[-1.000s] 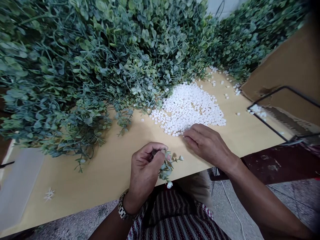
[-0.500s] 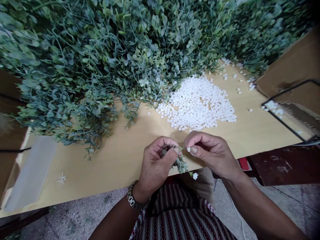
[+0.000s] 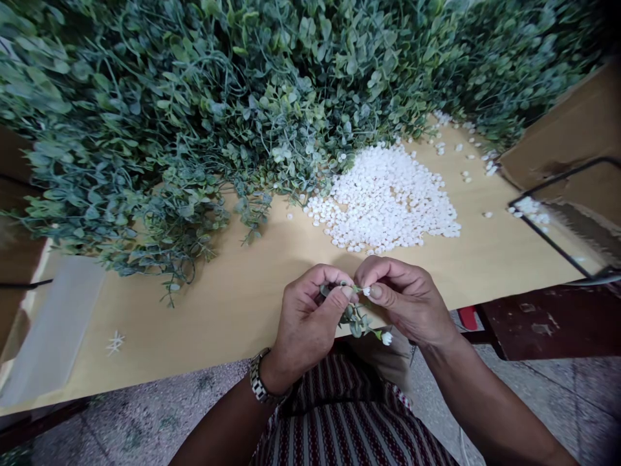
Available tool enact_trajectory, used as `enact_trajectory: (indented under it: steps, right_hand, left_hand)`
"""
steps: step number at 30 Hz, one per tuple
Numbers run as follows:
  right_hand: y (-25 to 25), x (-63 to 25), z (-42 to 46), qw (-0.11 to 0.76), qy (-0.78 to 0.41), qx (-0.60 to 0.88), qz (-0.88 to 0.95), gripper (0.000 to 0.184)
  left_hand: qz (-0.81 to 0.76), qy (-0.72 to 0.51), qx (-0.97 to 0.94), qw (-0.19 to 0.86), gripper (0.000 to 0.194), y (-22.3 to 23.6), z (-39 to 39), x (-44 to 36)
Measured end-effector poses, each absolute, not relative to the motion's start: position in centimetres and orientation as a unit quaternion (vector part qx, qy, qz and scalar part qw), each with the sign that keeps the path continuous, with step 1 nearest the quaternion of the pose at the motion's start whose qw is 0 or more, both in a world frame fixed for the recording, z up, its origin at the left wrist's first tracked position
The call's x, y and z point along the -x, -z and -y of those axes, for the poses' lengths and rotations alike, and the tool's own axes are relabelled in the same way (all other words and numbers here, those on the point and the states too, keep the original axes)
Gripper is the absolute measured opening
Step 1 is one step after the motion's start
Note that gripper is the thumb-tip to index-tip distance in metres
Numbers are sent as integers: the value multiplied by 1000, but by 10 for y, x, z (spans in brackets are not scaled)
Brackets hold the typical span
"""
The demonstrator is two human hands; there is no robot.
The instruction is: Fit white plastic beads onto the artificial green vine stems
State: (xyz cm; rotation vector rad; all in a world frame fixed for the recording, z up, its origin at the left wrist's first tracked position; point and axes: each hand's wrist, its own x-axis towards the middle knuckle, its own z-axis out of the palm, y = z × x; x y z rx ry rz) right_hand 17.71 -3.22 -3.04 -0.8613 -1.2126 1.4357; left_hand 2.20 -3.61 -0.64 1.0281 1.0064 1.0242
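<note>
Over the table's near edge, my left hand pinches a small artificial leafy sprig between thumb and index finger. One white flower shows at the end of a lower stem of that sprig. Right beside it, my right hand is closed, with thumb and fingertips around a small white flower head. This flower head meets the green stem tip that sticks out from the left fingertips. Just beyond both hands lies a heap of small white flower heads.
Dense artificial greenery fills the back of the table. Cardboard and a black wire frame stand at the right. A translucent strip and several thin white sticks lie at the left.
My right hand has shifted slightly left, bringing the white flower head from just apart to the stem tip. The sprig's lower flower has swung a little right.
</note>
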Motion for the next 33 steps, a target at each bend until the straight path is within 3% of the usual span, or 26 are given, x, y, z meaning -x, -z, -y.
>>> enact_trajectory:
  steps: [33]
  right_hand:
    - [35,-180,30,508,-581,371,516,10]
  left_hand:
    - [-446,-429,-517,591,10,5,32,-22]
